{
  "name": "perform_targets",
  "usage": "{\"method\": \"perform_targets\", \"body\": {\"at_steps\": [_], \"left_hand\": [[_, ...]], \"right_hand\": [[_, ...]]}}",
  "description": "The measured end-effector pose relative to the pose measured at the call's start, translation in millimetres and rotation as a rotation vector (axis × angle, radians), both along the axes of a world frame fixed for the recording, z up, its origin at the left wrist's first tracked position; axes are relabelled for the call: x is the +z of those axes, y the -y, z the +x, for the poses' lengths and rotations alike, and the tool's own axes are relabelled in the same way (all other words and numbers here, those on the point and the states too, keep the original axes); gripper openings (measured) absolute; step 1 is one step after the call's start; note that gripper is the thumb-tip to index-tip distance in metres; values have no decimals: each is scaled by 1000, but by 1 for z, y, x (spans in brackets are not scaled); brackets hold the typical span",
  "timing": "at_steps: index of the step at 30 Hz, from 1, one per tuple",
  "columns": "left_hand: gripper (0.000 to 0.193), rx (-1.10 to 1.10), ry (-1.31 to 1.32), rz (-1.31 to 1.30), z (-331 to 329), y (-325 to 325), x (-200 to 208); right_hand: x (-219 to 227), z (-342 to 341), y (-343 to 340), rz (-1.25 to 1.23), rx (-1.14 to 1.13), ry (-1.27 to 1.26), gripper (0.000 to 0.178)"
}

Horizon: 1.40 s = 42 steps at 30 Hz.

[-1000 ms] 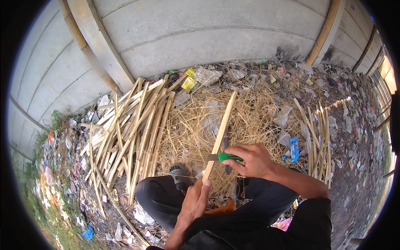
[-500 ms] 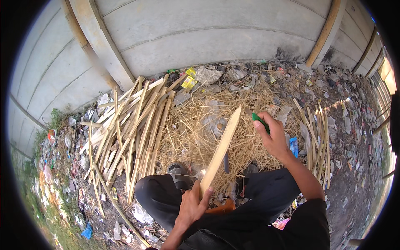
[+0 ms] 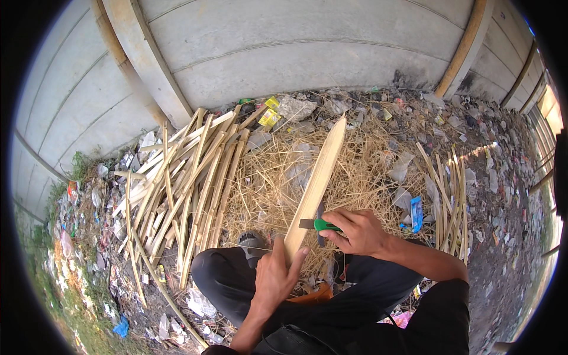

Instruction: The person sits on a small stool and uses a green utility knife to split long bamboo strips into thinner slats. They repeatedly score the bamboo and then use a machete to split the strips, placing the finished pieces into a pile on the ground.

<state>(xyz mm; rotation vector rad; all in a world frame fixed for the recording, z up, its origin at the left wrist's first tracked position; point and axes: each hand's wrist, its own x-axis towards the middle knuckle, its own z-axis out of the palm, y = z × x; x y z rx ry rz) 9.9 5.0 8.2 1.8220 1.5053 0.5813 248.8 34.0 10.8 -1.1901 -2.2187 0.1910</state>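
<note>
My left hand (image 3: 278,274) is closed round the lower end of a pale, split bamboo strip (image 3: 316,177), which tilts up and away from me to a pointed tip. In my right hand (image 3: 358,232) is a green-handled utility knife (image 3: 324,225), its dark flat blade lying across the strip a little above my left fingers. Behind the strip, partly covered by it and by the knife, a dark narrow bar (image 3: 320,216) stands upright. Curled shavings (image 3: 361,177) lie spread beneath the strip and in front of my legs.
A heap of bamboo strips (image 3: 189,183) lies on the left, a smaller bundle (image 3: 452,201) on the right. A concrete wall (image 3: 319,44) closes off the far side. Litter covers the ground, including a blue wrapper (image 3: 416,214) near my right arm.
My right hand has come down and left with the knife, from near the strip's tip to its lower part. The strip's tip has risen farther away from me.
</note>
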Motion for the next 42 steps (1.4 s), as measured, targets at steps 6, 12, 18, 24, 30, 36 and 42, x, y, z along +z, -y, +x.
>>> {"method": "perform_targets", "body": {"at_steps": [6,12,18,24,30,36,42], "left_hand": [[48,-21,57,62,6,-5,0],[49,10,90,74,9,3,-1],[61,-11,61,-106,4,4,3],[49,-5,81,-133,-3,6,-2],[47,-52,123,-175,-16,28,-4],[47,-24,30,-63,-13,15,-17],[46,-7,75,13,-6,3,-8]], "right_hand": [[1,4,-7,55,16,-67,28],[6,6,-4,60,-3,-26,27],[-3,16,-13,149,-61,-50,28],[1,27,-28,162,-162,-124,28],[26,75,-54,14,-500,-304,32],[8,38,-24,-15,-203,-244,30],[-5,6,-4,54,-7,-33,31]]}}
